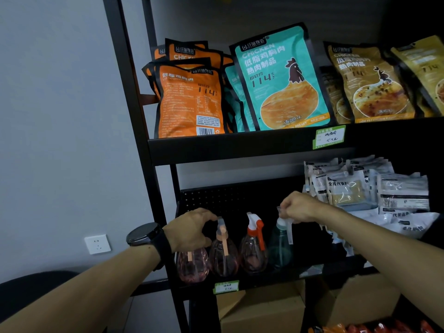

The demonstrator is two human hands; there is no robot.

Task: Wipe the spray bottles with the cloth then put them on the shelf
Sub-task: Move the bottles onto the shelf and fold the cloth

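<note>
Four spray bottles stand upright in a row on the lower shelf (264, 278) of a black metal rack, in the lower middle of the frame. From left to right: a pink bottle (192, 266) partly hidden behind the left hand, a second pink bottle (224, 257) with a peach trigger, a clear pink bottle with a red and white sprayer (254, 251), and a teal bottle (281, 248) with a pale trigger. The bottles sit close together, nearly touching.

The left hand (192, 230), with a black watch (146, 234) on its wrist, is curled over the tops of the two left bottles; its fingertips pinch the nozzle of the second pink bottle. The right hand (299, 206) is clenched on the head of the teal bottle, gripping it from above.

To the right on the same shelf lies a heap of white packets (374, 188). The upper shelf (228, 146) holds orange pouches (189, 99), a teal chicken pouch (281, 80) and brown pouches (370, 85), with a green price tag (328, 137) on its front edge. A smaller green tag (226, 287) sits on the lower shelf edge. Cardboard boxes (262, 311) stand below. A white wall socket (97, 244) shows at the left
</note>
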